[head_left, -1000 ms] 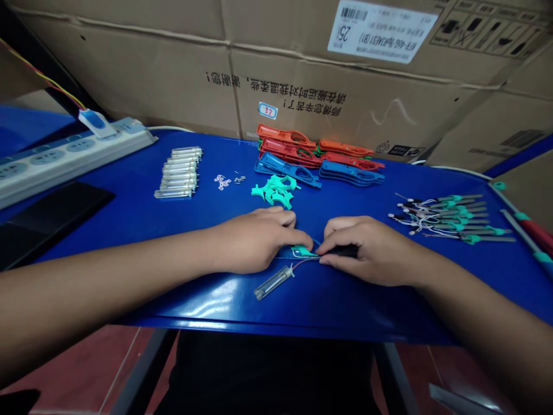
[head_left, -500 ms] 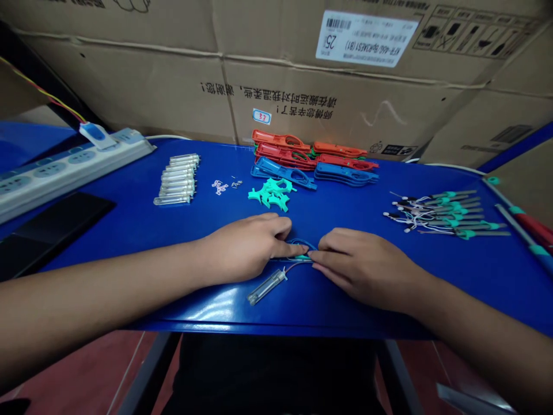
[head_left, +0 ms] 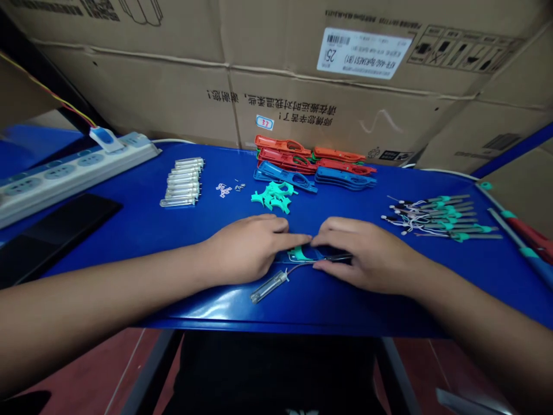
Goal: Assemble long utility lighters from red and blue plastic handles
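Observation:
A blue lighter casing half (head_left: pixel 318 252) lies on the table between my hands, partly hidden by them. My left hand (head_left: pixel 248 249) holds its left end, fingers curled and the index finger stretched along the top edge. A green trigger piece (head_left: pixel 297 253) sits inside the casing, beside that finger. My right hand (head_left: pixel 374 253) grips the right part between thumb and fingers; a thin metal rod (head_left: pixel 343 257) shows there. Just in front lies a clear fuel tank (head_left: pixel 268 287), joined to the casing by a thin tube (head_left: pixel 298 267).
Behind my hands lie green trigger pieces (head_left: pixel 276 197), red casings (head_left: pixel 285 159) and blue casings (head_left: pixel 345 177). Clear tanks (head_left: pixel 182 181) and small white clips (head_left: pixel 223 189) lie left; wired metal rods (head_left: pixel 449 214) right. A power strip (head_left: pixel 64 173) and a black flat object (head_left: pixel 64 230) are far left.
My right thumb and fingers have spread apart a little, and more of the casing, green piece and rod now shows. The whole view has shifted slightly.

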`<state>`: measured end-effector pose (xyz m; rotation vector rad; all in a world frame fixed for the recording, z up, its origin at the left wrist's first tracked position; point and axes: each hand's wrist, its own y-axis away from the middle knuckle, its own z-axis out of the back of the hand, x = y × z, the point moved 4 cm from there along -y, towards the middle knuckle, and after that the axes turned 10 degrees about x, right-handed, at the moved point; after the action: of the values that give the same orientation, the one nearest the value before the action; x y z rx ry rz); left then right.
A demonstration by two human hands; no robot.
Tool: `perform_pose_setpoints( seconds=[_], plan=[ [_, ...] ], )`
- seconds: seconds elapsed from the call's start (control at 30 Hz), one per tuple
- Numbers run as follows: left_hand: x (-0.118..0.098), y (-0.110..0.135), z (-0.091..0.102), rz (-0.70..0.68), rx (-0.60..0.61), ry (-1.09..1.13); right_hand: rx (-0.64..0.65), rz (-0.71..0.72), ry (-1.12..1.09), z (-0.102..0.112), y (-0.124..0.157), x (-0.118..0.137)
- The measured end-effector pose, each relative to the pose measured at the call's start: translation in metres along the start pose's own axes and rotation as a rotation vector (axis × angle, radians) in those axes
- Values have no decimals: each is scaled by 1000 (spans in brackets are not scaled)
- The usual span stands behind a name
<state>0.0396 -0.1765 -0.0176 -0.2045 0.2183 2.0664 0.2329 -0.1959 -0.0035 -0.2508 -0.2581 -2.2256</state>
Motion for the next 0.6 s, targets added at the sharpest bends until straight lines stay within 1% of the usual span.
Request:
perform_pose_setpoints(
  seconds=[0.1, 0.17, 0.23, 0.33, 0.4, 0.5, 0.6],
  plan=[
    [2, 0, 5, 90, -37, 127, 8, -89, -50, 0, 4, -11],
    [2, -1, 6, 114, -31, 193, 9, -97, -60, -5, 5, -10],
    [3, -3, 5, 117, -18, 248, -23, -86, -49, -10, 6, -7],
    [4, -5, 4, 138, -34, 326, -99, -90, -14, -14, 5, -1],
    [4, -6, 3, 161, -44, 386, -124, -110, -52, -14, 3, 1],
    [1, -5, 2, 187, -28, 470, -98, -141, -153, -13, 2, 1],
    [-4, -4, 2, 198, -10, 498, -54, -143, -228, -13, 0, 2]
  ],
)
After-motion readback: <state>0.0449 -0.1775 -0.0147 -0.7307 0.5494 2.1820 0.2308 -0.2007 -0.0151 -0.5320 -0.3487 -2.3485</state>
